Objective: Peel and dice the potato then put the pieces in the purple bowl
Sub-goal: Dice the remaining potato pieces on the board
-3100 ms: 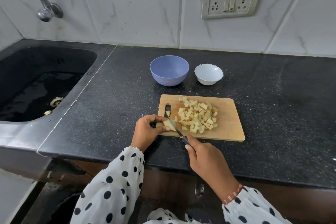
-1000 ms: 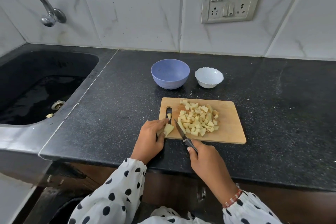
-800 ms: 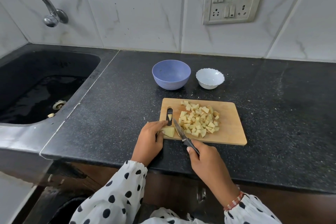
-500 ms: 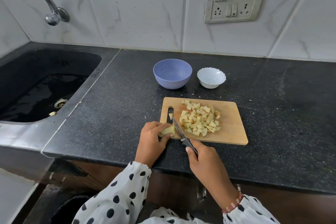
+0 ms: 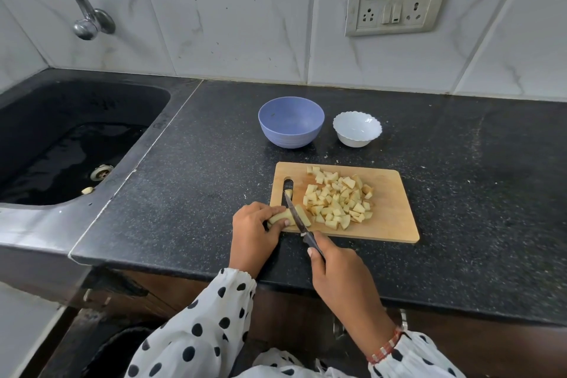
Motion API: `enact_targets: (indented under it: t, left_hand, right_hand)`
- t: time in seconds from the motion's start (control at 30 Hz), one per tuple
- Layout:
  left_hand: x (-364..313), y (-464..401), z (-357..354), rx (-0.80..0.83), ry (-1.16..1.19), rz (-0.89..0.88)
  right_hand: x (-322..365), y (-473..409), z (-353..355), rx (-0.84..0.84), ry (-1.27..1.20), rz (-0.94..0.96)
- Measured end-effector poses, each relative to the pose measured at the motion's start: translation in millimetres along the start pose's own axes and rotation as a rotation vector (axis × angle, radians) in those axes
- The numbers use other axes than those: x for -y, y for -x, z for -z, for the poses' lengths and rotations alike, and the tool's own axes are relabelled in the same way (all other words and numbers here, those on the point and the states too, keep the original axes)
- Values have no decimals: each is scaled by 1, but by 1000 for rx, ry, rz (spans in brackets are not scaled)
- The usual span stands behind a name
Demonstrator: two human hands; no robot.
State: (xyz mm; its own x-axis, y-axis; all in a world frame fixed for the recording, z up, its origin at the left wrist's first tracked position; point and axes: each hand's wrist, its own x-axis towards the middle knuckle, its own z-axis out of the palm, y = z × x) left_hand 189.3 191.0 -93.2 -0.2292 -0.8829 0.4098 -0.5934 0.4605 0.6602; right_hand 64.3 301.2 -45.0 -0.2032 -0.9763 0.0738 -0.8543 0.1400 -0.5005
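- Sink (image 5: 46, 120), a dark recessed basin with a curved chrome tap (image 5: 82, 9) over it, sits at the far left, well apart from the cutting; a small pale scrap (image 5: 87, 190) lies near its drain.
- Left hand (image 5: 254, 233) pinches the last uncut pale yellow potato piece (image 5: 277, 218) at the near left corner of the board, fingers curled over it and kept to the left of the blade, apparently so the piece cannot slide.
- Steel-bladed kitchen knife (image 5: 294, 212) stands across that piece, tip pointing away toward the board's slot, placed to take off another slice.
- Lavender-purple round bowl (image 5: 291, 121), the target, waits empty on the black speckled countertop (image 5: 184, 163) just beyond the board, close enough for an easy transfer.
- Right hand (image 5: 334, 270) is wrapped round the dark knife handle, forefinger along its top, which looks meant to steady the cut.
- Heap of diced potato cubes (image 5: 337, 201) lies mid-board on the rectangular wooden cutting board (image 5: 389, 215), pushed clear to the blade's right.
- Small white scalloped bowl (image 5: 357, 129), empty, stands just right of the purple one.
- Dicing seems nearly done; none has reached the bowl.
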Motion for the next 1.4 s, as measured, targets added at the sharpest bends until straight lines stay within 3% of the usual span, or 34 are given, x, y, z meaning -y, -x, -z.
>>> enact_targets:
  t: [0.67,1.0,1.2,1.4]
  left_hand:
    - [1,0,-2,-31,9,19]
    - [4,1,0,-25,3,6]
    - [4,1,-1,-15,12,6]
    - [3,0,-2,-19,19,21]
  right_hand:
    - [2,-4,-16,61,350,73]
    - [-3,-2,-11,56,301,63]
    - [-13,-5,0,-26,4,-70]
    - [2,2,-1,-33,-20,15]
